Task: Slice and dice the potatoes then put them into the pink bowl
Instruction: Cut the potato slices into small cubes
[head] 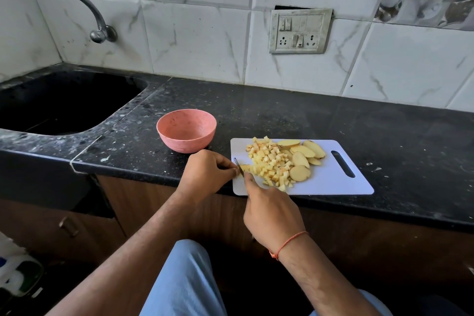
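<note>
Taking the white plastic chopping board with the slot handle (333, 182) as the landmark: well to its left lies the dark stone sink basin (64, 102), sunk into the speckled black granite counter (282, 110); just left of the board's far corner stands the round matte pink bowl (186, 129), nothing visible in it, set close, likely so the dice can be swept across; at the board's left edge the left hand (207, 174) pinches a small pale potato strip (245, 168) with curled fingertips, steadying it for the cut; beside it the right hand (272, 210) is wrapped round the handle of a small dark-bladed knife (238, 164), forefinger along the spine, seemingly for control; mid-board sits a loose heap of small yellow potato cubes (269, 161), moist, rough-edged; right of it, smooth oval potato slices (302, 155) overlap, undiced, kept clear of the blade; so the dicing looks about half done
</note>
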Demonstrator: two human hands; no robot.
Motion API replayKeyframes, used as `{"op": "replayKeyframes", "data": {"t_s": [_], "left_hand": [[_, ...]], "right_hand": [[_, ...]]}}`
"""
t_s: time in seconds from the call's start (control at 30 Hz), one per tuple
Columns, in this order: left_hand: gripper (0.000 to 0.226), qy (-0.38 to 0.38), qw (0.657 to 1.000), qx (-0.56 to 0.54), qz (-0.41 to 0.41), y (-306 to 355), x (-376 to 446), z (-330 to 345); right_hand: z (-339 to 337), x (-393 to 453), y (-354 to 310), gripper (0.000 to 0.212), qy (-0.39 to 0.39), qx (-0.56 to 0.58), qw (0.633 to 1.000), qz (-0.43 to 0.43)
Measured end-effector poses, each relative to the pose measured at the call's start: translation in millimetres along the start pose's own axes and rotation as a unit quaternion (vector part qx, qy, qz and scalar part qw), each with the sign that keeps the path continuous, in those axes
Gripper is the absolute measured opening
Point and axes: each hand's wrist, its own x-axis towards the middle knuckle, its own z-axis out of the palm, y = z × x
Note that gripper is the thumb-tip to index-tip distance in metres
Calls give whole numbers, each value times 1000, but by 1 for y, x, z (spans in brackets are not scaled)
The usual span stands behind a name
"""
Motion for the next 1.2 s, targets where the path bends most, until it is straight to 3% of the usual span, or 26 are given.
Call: {"op": "replayKeyframes", "data": {"t_s": [0.4, 0.63, 0.73, 0.87, 1.03, 1.2], "left_hand": [[4, 9, 1000, 4, 0, -1, -3, 2], [20, 14, 1000, -3, 20, 0, -4, 2], [39, 2, 1000, 15, 19, 1, 1, 0], [34, -35, 996, 82, 26, 9, 11, 1], [19, -46, 994, 98, 31, 19, 23, 7], [18, -54, 992, 109, 31, 31, 40, 20]], "right_hand": [[-14, -48, 50, 58, 22, -12, 1000, -3], [-33, -12, 91, 54, 87, 123, 989, 16], [-37, 10, 123, 50, 134, 195, 971, 30], [-38, 32, 172, 45, 175, 286, 940, 68], [-33, 36, 195, 42, 210, 479, 842, 133], [-32, 37, 196, 40, 204, 486, 840, 130]]}}
